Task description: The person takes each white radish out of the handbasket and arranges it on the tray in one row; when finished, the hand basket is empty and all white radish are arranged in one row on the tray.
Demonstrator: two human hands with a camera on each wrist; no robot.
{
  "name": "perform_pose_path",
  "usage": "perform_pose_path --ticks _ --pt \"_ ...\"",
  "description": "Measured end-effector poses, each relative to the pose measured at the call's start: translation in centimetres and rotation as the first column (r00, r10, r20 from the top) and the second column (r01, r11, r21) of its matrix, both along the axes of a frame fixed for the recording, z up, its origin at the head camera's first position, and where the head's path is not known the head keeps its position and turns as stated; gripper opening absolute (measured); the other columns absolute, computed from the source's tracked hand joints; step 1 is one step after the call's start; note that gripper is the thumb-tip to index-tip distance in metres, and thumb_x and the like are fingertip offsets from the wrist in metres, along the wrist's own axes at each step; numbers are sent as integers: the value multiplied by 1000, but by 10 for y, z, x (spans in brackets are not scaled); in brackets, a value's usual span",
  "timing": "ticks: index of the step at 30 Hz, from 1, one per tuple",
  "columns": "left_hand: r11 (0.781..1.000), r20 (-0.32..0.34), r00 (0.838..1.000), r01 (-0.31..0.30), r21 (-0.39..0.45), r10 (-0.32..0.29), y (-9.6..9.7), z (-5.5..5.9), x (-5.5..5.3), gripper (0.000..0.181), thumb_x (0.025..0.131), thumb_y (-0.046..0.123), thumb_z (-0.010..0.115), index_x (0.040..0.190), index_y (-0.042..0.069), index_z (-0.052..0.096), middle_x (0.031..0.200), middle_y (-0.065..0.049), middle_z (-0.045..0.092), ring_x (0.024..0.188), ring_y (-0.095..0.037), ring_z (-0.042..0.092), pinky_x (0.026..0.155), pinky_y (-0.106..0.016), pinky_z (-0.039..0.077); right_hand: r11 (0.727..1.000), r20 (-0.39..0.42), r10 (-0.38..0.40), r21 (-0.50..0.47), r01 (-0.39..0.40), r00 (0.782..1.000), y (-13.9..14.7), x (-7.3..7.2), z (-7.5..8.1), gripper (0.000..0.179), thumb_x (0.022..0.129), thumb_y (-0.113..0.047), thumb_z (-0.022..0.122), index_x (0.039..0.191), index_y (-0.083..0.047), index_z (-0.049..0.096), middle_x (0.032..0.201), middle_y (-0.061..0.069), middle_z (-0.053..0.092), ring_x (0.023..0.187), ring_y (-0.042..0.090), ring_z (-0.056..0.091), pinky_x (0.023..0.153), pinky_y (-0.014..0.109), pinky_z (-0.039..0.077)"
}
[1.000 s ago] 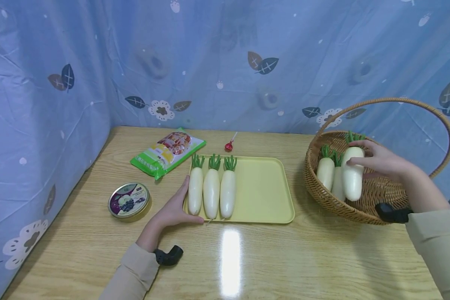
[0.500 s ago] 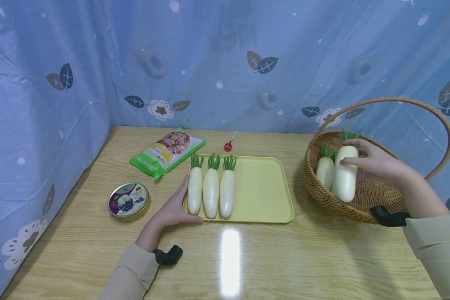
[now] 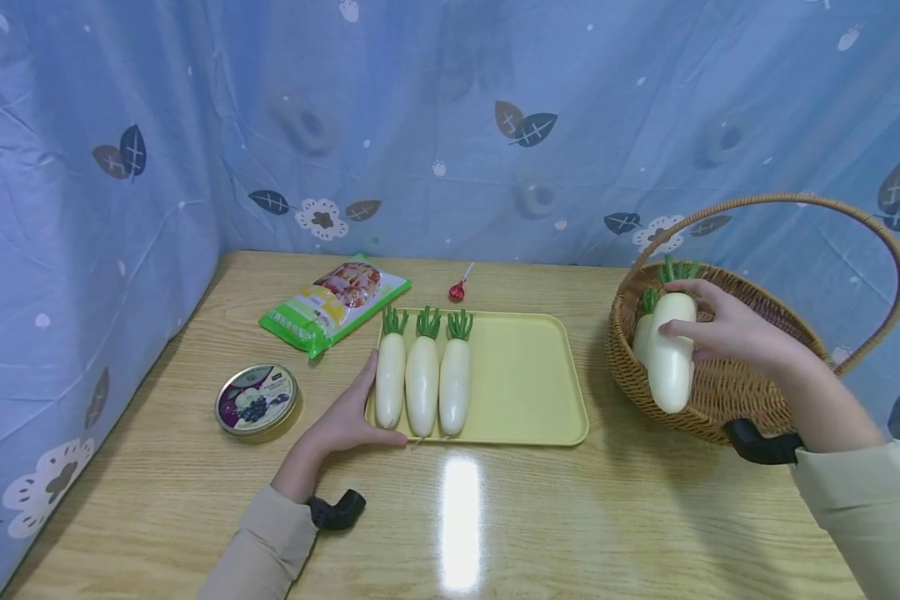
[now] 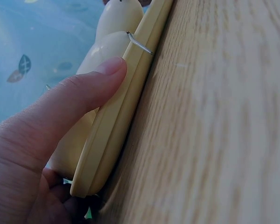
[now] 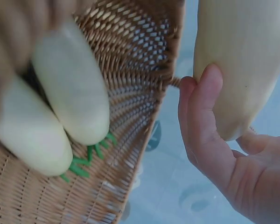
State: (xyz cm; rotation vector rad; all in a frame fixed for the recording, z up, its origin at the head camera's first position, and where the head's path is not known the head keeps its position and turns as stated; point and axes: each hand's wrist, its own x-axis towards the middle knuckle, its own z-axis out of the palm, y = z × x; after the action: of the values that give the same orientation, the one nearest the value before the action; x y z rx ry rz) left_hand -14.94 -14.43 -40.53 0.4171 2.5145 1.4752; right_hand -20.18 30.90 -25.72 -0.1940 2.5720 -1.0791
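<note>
My right hand [image 3: 731, 329] holds a white radish [image 3: 669, 367] with a green top by its upper part, over the near left side of a wicker basket [image 3: 757, 392]. Two more radishes lie side by side inside; the right wrist view shows one radish [image 5: 74, 88] beside the other radish [image 5: 30, 133]. With thumb and fingers, my left hand [image 3: 345, 421] grips the front left corner of a yellow tray [image 3: 528, 375]; in the left wrist view the thumb [image 4: 95, 84] presses on its rim. Three radishes [image 3: 423, 387] stand in a row along the tray's left half, tops pointing back.
A green and white food packet [image 3: 337, 304] lies behind the tray's left end. A round tin [image 3: 257, 402] sits left of the left hand, and a red lollipop [image 3: 457, 290] lies behind the tray. The basket's tall handle [image 3: 810, 200] arches over it. Blue curtain borders the table.
My right hand has moved the held radish leftward across the basket, toward its near left rim, covering more of the radishes inside. The left hand and tray stay put.
</note>
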Motion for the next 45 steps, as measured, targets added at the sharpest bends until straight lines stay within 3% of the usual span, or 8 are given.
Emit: perform_pose_path --ticks 3,9,12,15,21,24,41,45 --pt "1000 5 1000 2 7 -2 0 1 0 127 61 18 86 144 -1 -7 150 -20 -6 137 -32 -1 109 -49 6 1000 1 4 -17 -4 1000 -6 3 -1 75 92 -27 56 145 -3 9 136 36 16 112 52 39 76 49 51" --pt "1000 -16 1000 -7 -25 7 -6 -23 -10 132 58 29 87 146 7 -9 152 -12 -6 138 -27 0 110 -47 8 1000 -13 13 -23 -13 1000 -16 8 -5 73 92 -27 55 145 -4 11 135 35 20 110 49 43 75 49 52" --pt "1000 -19 1000 -8 -29 8 -7 -27 -12 134 57 31 88 146 8 -9 152 -11 -6 138 -26 0 110 -46 8 1000 -22 18 -20 -18 1000 -21 10 -7 73 91 -28 56 145 -5 12 134 33 23 107 47 47 74 49 52" --pt "1000 -18 1000 -4 -9 4 -6 -21 -9 132 57 25 88 145 5 -9 152 -14 -7 138 -28 -1 110 -48 7 999 -25 25 -36 -26 999 -26 13 -9 72 91 -28 57 145 -6 14 129 31 28 104 44 50 74 49 52" --pt "1000 5 1000 10 -1 -10 1 5 1 127 61 17 86 144 -2 -8 150 -21 -6 137 -32 -1 109 -48 6 996 -33 39 -79 -41 999 -34 17 -12 70 90 -23 58 144 -6 16 123 28 32 103 44 51 72 48 52" --pt "1000 10 1000 10 -10 -9 2 10 3 126 61 17 86 144 -1 -8 150 -21 -5 137 -32 0 110 -48 7 995 -40 33 -91 -36 999 -38 18 -12 70 90 -23 58 143 -5 16 123 28 32 105 46 49 72 47 52" --pt "1000 5 1000 8 -13 -8 1 9 2 126 61 17 85 144 -3 -7 150 -21 -5 137 -34 1 109 -49 7 984 -5 55 -168 -55 998 -67 14 -18 74 88 -18 60 145 -7 14 127 30 32 109 45 47 72 46 53" --pt "1000 0 1000 10 -5 -10 -1 1 -1 127 60 18 86 144 -2 -8 150 -20 -6 137 -33 0 109 -49 7 981 -3 58 -185 -57 998 -77 12 -21 73 88 -16 61 144 -7 16 127 29 33 108 45 48 70 44 53"
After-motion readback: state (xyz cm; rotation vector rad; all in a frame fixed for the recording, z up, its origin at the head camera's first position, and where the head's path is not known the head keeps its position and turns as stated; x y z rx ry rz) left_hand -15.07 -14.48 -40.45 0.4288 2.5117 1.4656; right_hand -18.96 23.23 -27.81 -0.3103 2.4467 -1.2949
